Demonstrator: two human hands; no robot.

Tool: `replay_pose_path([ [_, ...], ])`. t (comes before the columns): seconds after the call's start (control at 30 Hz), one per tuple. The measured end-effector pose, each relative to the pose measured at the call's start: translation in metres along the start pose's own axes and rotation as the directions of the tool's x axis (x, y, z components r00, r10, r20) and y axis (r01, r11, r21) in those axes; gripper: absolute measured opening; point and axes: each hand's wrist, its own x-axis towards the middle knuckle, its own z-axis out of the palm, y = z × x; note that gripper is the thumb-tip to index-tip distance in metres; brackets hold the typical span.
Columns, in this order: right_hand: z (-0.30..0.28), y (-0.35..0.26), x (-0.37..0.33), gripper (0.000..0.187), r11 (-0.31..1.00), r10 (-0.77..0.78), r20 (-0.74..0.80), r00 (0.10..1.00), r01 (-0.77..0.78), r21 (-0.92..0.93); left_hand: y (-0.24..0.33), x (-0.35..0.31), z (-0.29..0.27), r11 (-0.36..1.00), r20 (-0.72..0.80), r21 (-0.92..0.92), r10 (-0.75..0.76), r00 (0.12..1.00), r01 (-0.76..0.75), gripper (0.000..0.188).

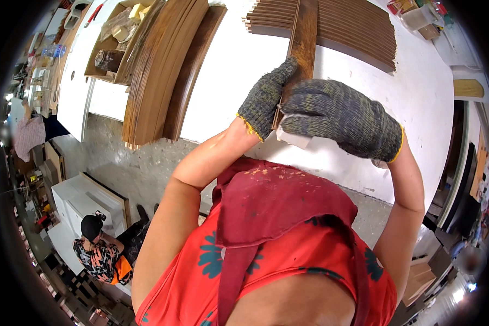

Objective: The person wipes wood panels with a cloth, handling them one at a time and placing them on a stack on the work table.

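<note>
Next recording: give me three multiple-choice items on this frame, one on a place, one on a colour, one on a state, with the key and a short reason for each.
1. Where does the stack of thin dark wooden slats lie?
A. on the white table
B. on the floor
C. in a cardboard box

2. What colour are the cuffs of the grey knitted gloves?
A. blue
B. yellow
C. white

3. How is the brown wooden strip held?
A. lying untouched
B. by one hand only
C. by both gloved hands

Key: A, the slats rest on the white tabletop at the far side. B, yellow trim edges both wrists. C, the left hand and right hand both close on its near end.
</note>
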Motion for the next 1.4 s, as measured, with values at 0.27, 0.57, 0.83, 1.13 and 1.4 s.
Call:
replay_pose_path([
  [0.27, -0.004, 0.012, 0.027, 0.056, 0.996, -0.084, 0.061, 0.995, 0.082, 0.04, 0.006, -0.012, -0.015, 0.438, 0.375, 0.757, 0.315, 0.872, -0.484, 0.044],
  [0.57, -0.012, -0.018, -0.032, 0.051, 0.971, 0.236, 0.237, 0.942, -0.22, -0.093, 0.012, -0.002, -0.008, 0.907, 0.129, -0.394, -0.105, 0.986, 0.148, 0.045],
  [0.83, 0.006, -0.036, -0.089, 0.053, 0.915, 0.394, -0.194, 0.898, -0.362, 0.181, 0.008, 0.006, -0.002, 0.91, 0.042, -0.393, -0.124, 0.991, 0.131, 0.043],
  [1.13, 0.032, -0.042, -0.106, 0.055, 0.837, 0.544, -0.356, 0.76, -0.463, 0.291, 0.013, 0.007, 0.011, 0.961, -0.016, -0.248, -0.127, 0.992, 0.119, 0.042],
  [1.4, 0.041, -0.05, -0.092, 0.059, 0.866, 0.499, -0.521, 0.692, -0.425, 0.265, 0.013, 0.008, 0.015, 0.975, -0.089, -0.179, -0.148, 0.985, 0.131, 0.038],
])
